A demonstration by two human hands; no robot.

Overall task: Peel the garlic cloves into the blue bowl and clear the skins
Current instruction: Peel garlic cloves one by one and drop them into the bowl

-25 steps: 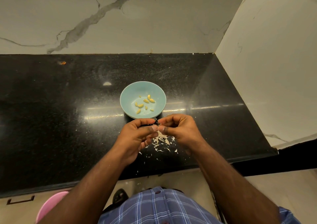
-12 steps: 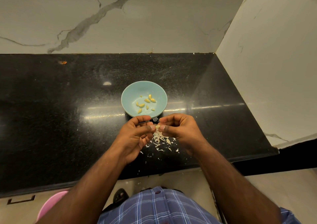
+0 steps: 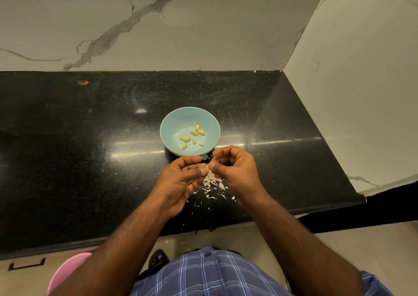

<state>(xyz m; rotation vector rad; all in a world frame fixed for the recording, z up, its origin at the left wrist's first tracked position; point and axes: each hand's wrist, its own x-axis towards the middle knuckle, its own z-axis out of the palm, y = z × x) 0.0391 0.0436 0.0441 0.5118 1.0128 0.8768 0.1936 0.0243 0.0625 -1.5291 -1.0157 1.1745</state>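
Both hands, left hand [image 3: 181, 178] and right hand [image 3: 235, 171], are pinching one garlic clove [image 3: 207, 167] in curled fingers at the blue bowl's [image 3: 168, 125] six o'clock, where a slip risks dropping it among the skins [image 3: 212, 182] on the bench [image 3: 67, 148]

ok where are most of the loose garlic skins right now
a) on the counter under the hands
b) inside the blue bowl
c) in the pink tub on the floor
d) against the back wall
a, the pale skins lie scattered on the black counter beneath the left hand and right hand, while the blue bowl holds only yellow peeled cloves.
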